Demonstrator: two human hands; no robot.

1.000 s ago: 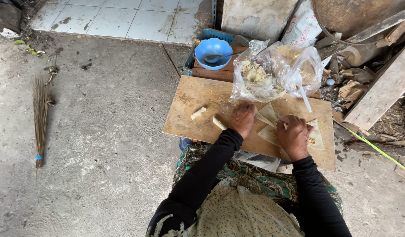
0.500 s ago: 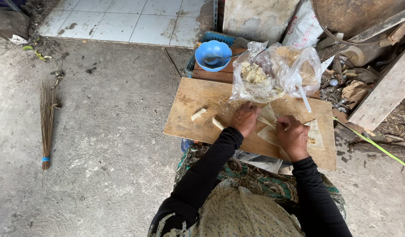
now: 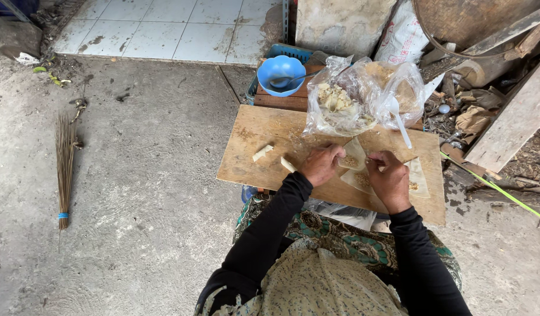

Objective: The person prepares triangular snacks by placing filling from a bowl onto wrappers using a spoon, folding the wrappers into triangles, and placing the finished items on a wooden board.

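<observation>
Head view, wooden board point(image 3: 264, 131): left hand point(image 3: 321, 165) and right hand point(image 3: 388, 178) both curled onto a pale wrapper sheet point(image 3: 356, 153) at board centre (filling on it). Two rolled pieces point(image 3: 262, 153) at 9 o'clock. Clear bag point(image 3: 346, 105) and blue bowl point(image 3: 281, 73) at 12 o'clock. Broom point(image 3: 64, 169) far left.

Rough wood, glossy plastic, matt dough.
The pale, scuffed wooden board point(image 3: 264, 149) is matt; thin cream wrapper sheets point(image 3: 356, 153) look like soft dough; the crinkled clear plastic bag point(image 3: 363, 96) and blue plastic bowl point(image 3: 281, 71) shine; grey concrete floor point(image 3: 135, 175) is coarse.
</observation>
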